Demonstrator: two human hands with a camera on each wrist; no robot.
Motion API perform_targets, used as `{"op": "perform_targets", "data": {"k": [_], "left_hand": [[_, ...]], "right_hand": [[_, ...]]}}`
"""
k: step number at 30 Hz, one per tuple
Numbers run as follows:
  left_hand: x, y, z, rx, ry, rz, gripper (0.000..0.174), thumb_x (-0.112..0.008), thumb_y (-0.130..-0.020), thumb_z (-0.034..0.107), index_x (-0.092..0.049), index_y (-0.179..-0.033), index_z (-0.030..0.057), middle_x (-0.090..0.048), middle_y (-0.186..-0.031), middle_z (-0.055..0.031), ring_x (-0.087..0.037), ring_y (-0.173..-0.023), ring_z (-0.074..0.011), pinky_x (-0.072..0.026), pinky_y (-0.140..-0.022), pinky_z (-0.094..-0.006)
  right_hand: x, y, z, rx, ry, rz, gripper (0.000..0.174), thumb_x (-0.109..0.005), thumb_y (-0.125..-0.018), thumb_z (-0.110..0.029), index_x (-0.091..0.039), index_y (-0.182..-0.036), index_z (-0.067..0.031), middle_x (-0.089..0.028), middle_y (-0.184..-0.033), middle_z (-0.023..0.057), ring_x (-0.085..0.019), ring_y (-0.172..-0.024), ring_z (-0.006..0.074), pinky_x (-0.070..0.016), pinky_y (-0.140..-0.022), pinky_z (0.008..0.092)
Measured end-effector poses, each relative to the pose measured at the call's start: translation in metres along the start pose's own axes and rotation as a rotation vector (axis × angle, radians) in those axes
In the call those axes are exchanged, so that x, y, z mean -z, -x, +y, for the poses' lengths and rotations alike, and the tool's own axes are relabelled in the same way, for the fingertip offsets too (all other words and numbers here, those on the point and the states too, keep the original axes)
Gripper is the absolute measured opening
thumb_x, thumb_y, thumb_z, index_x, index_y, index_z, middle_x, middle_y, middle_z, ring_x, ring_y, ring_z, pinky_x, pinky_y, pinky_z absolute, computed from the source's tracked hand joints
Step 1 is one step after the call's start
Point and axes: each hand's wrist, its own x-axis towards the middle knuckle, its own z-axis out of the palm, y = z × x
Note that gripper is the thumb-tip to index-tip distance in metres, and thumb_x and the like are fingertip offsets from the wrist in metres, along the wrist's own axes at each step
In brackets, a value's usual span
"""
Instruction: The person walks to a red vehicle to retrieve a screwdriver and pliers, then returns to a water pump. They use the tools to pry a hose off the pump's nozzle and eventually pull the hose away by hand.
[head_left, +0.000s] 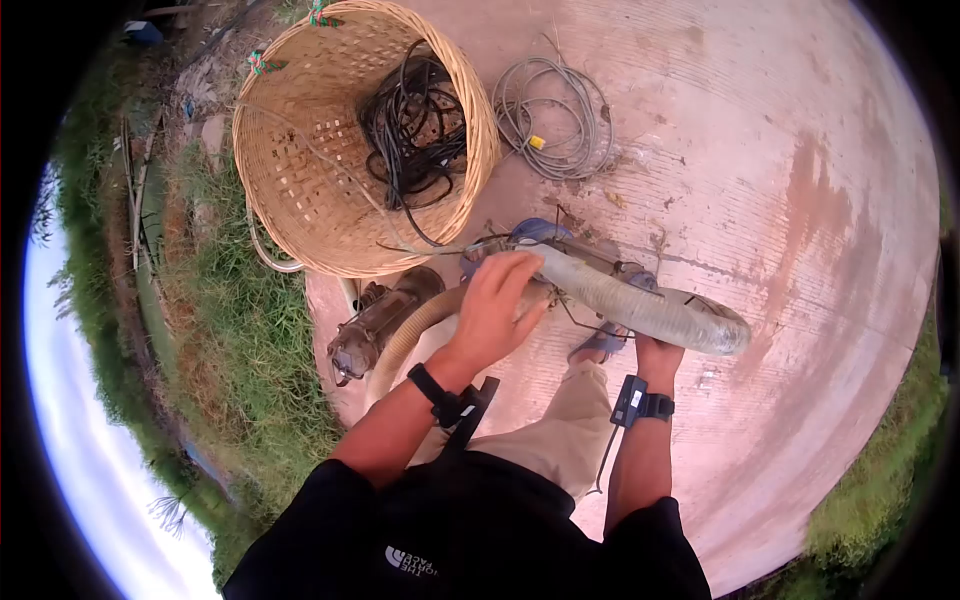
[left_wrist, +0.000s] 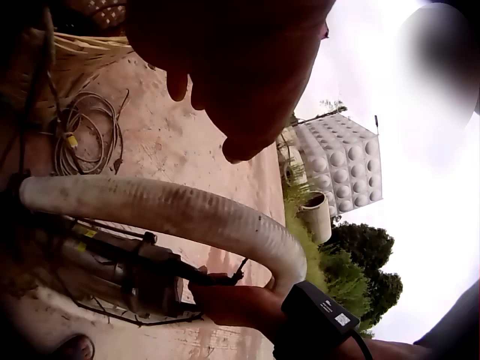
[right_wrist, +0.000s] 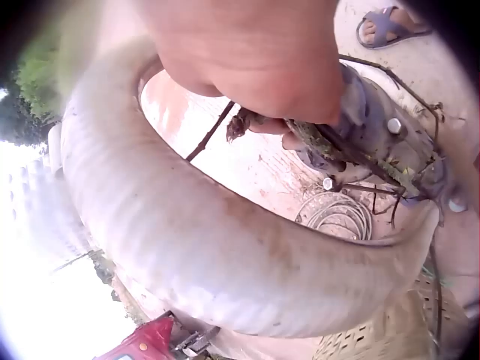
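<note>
Brown stick (right_wrist: 369,161) is gripped by the right hand (right_wrist: 255,64).

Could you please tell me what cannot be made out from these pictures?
Some fingers of the right hand: head view, behind the hose; right wrist view, behind the hand itself.
Ends of the black cable: head view, lost in its tangle.
Part of the basket: head view, under that cable.
Any print on the yellow tag: head view, too small.
Rest of the red thing: right wrist view, cut off by the bottom edge.
</note>
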Motion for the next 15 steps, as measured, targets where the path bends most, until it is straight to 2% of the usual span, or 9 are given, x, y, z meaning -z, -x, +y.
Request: {"op": "perform_targets", "data": {"k": [2,3,5,7,9,11,12,13,15], "left_hand": [[0.023,0.022,-0.067,0.2,-0.367,0.053,0.083,-0.081,-0.072,0.016,-0.042,-0.145,0.0018,-0.046,-0.142,-0.0194,-0.045,-0.131,-0.0394,-0.0374,-0.11,-0.0484],[0.031,0.028,-0.101,0.286,-0.45,0.027,0.091,-0.082,-0.07,0.016,-0.037,-0.148,0.0028,-0.042,-0.148,-0.0189,-0.04,-0.136,-0.0406,-0.0339,-0.114,-0.0493],[0.048,0.021,-0.158,0.281,-0.597,-0.077,0.091,-0.082,-0.072,0.014,-0.036,-0.149,0.0042,-0.042,-0.149,-0.0184,-0.04,-0.137,-0.0401,-0.0351,-0.114,-0.0477],[0.058,0.003,-0.203,0.256,-0.606,-0.081,0.088,-0.08,-0.073,0.011,-0.037,-0.149,0.0061,-0.041,-0.149,-0.0177,-0.042,-0.136,-0.0391,-0.0385,-0.113,-0.0455],[0.071,-0.018,-0.227,0.194,-0.566,0.115,0.082,-0.078,-0.077,0.01,-0.038,-0.148,0.0088,-0.05,-0.14,-0.0212,-0.051,-0.127,-0.0406,-0.0465,-0.103,-0.0455],[0.1,-0.051,-0.221,0.45,-0.509,0.023,0.074,-0.075,-0.083,0.013,-0.039,-0.148,0.0111,-0.062,-0.126,-0.0232,-0.061,-0.112,-0.0453,-0.0518,-0.092,-0.0481],[0.111,-0.064,-0.23,0.435,-0.504,-0.033,0.073,-0.075,-0.084,0.014,-0.039,-0.148,0.0119,-0.064,-0.122,-0.0234,-0.063,-0.108,-0.045,-0.0524,-0.09,-0.0484],[0.119,-0.072,-0.235,0.416,-0.501,-0.096,0.072,-0.074,-0.085,0.015,-0.039,-0.148,0.0128,-0.067,-0.118,-0.0236,-0.065,-0.105,-0.0447,-0.053,-0.087,-0.0488],[0.12,-0.075,-0.228,0.516,-0.541,-0.138,0.072,-0.075,-0.084,0.016,-0.04,-0.147,0.0123,-0.066,-0.123,-0.0235,-0.064,-0.11,-0.0423,-0.0526,-0.089,-0.0468]], "right_hand": [[-0.037,-0.017,0.07,0.08,-0.884,0.305,0.049,-0.077,-0.086,-0.011,-0.058,-0.129,0.0001,-0.066,-0.124,0.0133,-0.063,-0.115,0.026,-0.0483,-0.103,0.0363],[-0.028,-0.02,0.076,0.068,-0.874,0.303,0.049,-0.077,-0.086,-0.011,-0.058,-0.129,0.0001,-0.066,-0.124,0.0133,-0.063,-0.115,0.026,-0.0483,-0.103,0.0363],[-0.006,-0.033,0.078,-0.081,-0.891,0.217,0.029,-0.055,-0.103,-0.023,-0.06,-0.126,-0.0054,-0.064,-0.129,0.011,-0.058,-0.122,0.0285,-0.0436,-0.112,0.0426],[0.001,-0.048,0.097,-0.034,-0.679,0.278,0.034,-0.062,-0.098,-0.014,-0.058,-0.13,-0.0027,-0.063,-0.13,0.0103,-0.06,-0.118,0.0256,-0.0462,-0.108,0.037],[0.041,-0.053,0.044,-0.303,-0.448,0.215,0.042,-0.074,-0.088,-0.009,-0.059,-0.123,0.0079,-0.067,-0.12,0.0143,-0.064,-0.105,0.0188,-0.0518,-0.096,0.0314],[0.047,-0.077,0.075,-0.35,-0.331,0.097,0.025,-0.068,-0.091,-0.002,-0.062,-0.112,0.0091,-0.07,-0.109,0.0145,-0.065,-0.099,0.0185,-0.0537,-0.093,0.0324],[0.001,-0.11,0.183,-0.128,-0.555,0.221,0.013,-0.054,-0.097,0.0,-0.062,-0.104,0.0091,-0.069,-0.106,0.0143,-0.065,-0.097,0.0206,-0.0545,-0.092,0.0373],[0.032,-0.105,0.129,-0.247,-0.488,0.15,0.022,-0.042,-0.101,0.0,-0.062,-0.101,0.0088,-0.068,-0.105,0.0153,-0.064,-0.1,0.0238,-0.053,-0.096,0.0434],[-0.01,-0.15,0.241,-0.108,-0.658,0.22,0.027,-0.037,-0.103,-0.003,-0.061,-0.102,0.0098,-0.068,-0.107,0.0155,-0.063,-0.101,0.0253,-0.0512,-0.099,0.0466]]}}
